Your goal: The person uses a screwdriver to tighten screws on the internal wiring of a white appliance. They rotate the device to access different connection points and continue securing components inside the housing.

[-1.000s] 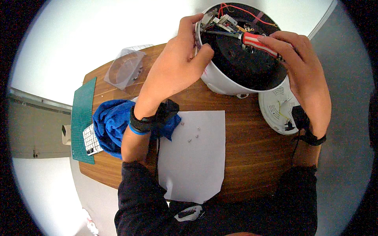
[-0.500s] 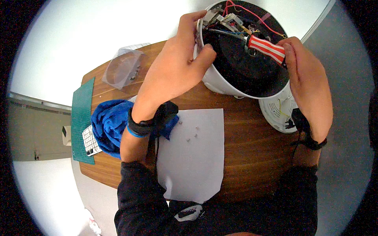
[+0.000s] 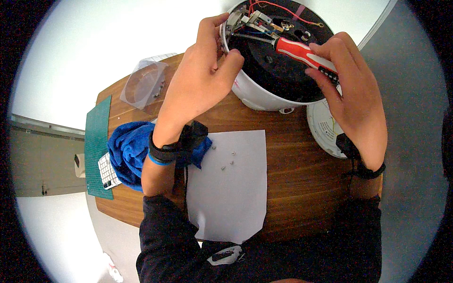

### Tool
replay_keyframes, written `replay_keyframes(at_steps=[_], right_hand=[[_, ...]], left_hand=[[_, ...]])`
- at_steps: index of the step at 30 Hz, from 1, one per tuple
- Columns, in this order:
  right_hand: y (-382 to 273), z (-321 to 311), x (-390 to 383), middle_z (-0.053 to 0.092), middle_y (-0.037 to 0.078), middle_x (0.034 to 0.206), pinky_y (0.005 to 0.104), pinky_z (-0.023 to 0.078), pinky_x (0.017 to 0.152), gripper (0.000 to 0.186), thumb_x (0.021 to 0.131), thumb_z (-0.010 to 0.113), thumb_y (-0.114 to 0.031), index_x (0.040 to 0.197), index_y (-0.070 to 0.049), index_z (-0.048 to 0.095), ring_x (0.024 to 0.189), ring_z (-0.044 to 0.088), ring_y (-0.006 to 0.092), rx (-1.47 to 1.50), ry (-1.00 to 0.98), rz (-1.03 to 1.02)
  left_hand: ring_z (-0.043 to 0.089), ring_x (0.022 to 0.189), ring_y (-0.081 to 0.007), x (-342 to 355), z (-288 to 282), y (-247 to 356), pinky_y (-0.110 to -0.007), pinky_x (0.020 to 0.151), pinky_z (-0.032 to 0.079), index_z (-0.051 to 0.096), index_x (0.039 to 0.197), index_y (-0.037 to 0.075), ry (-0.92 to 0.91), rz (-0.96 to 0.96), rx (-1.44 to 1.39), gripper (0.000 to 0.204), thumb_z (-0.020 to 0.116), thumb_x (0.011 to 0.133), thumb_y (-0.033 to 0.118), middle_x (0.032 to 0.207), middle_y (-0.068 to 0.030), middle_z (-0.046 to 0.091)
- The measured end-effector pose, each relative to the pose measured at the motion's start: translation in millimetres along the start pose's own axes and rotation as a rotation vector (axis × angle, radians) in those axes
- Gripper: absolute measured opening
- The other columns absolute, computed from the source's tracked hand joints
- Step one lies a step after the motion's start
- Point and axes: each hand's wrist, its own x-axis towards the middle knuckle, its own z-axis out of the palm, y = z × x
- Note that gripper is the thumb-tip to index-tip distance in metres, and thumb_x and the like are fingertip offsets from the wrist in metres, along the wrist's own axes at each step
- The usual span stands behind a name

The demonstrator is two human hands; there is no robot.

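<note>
- Since the half-second-earlier frame, the white housing [image 3: 259,94] has slid left in my view, and the right hand [image 3: 356,89] has changed its hold: earlier it was bunched at the butt of the handle, now its fingers and thumb lie along the sides.
- The relation I'm watching: the red-and-white screwdriver [image 3: 302,53] points up and to the left out of the right grip, its long axis running across the housing's open mouth, the shaft reaching the metal parts [image 3: 258,21] by the left inner wall.
- I can't tell from here whether the tip is seated in anything; it is too small and crowded there.
- The left hand [image 3: 200,80] is the nearer one to that tip; the right is out at the handle end.
- Right grip: closed on the handle, fingers above, thumb below, butt toward the palm. The wrist sits low and to the right, back of the hand facing me.
- Left grip: closed over the housing's left rim, thumb on the inner side, other fingers outside, forearm slanting up from below.
- The housing stands tilted at the far side of the table [image 3: 302,188], its mouth turned toward me.
</note>
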Motion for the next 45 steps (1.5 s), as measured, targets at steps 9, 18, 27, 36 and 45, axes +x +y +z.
replay_keyframes(at_steps=[9, 18, 27, 36, 45], right_hand=[[19, -1, 4, 0.059, 0.012, 0.114, 0.0389, 0.053, 0.086, 0.04, 0.08, 0.078, 0.007, 0.116, -0.006, 0.065, 0.102, 0.06, 0.0328, -0.091, 0.036, -0.236], [7, -2, 3, 0.064, 0.016, 0.12, 0.0402, 0.053, 0.093, 0.053, 0.085, 0.074, 0.005, 0.135, -0.009, 0.061, 0.114, 0.064, 0.0386, -0.024, 0.02, -0.002], [12, -1, 1, 0.065, 0.016, 0.113, 0.0421, 0.053, 0.091, 0.043, 0.089, 0.073, -0.001, 0.13, -0.009, 0.064, 0.103, 0.065, 0.0379, -0.021, -0.048, -0.036], [12, -4, 9, 0.066, 0.009, 0.115, 0.0414, 0.054, 0.091, 0.044, 0.082, 0.078, 0.006, 0.122, -0.01, 0.07, 0.11, 0.063, 0.0332, -0.141, 0.028, -0.322], [14, 5, 3, 0.07, 0.012, 0.122, 0.0396, 0.057, 0.095, 0.044, 0.086, 0.081, 0.001, 0.127, -0.008, 0.068, 0.11, 0.071, 0.0317, 0.014, 0.104, 0.03]], left_hand=[[0.064, 0.101, -0.0123, 0, -3, -2, -0.028, 0.082, 0.053, 0.039, 0.157, 0.005, -0.036, -0.021, 0.03, 0.054, 0.055, 0.106, 0.002, 0.12, -0.012, 0.071], [0.06, 0.082, -0.0191, 0, -1, 7, -0.034, 0.073, 0.049, 0.04, 0.152, -0.001, -0.012, -0.005, 0.009, 0.056, 0.06, 0.101, 0.01, 0.096, -0.0145, 0.063], [0.063, 0.094, -0.019, -1, 3, 1, -0.033, 0.081, 0.05, 0.038, 0.155, 0.001, -0.022, -0.011, 0.004, 0.054, 0.057, 0.105, 0.007, 0.11, -0.0155, 0.065], [0.063, 0.067, -0.0284, 2, 0, -5, -0.041, 0.064, 0.049, 0.041, 0.147, -0.005, 0.024, 0.055, 0.02, 0.057, 0.063, 0.099, 0.016, 0.076, -0.0166, 0.06], [0.065, 0.07, -0.0295, 2, -3, 3, -0.041, 0.067, 0.052, 0.038, 0.147, -0.009, -0.003, -0.024, -0.038, 0.06, 0.062, 0.099, 0.018, 0.078, -0.0205, 0.063]])
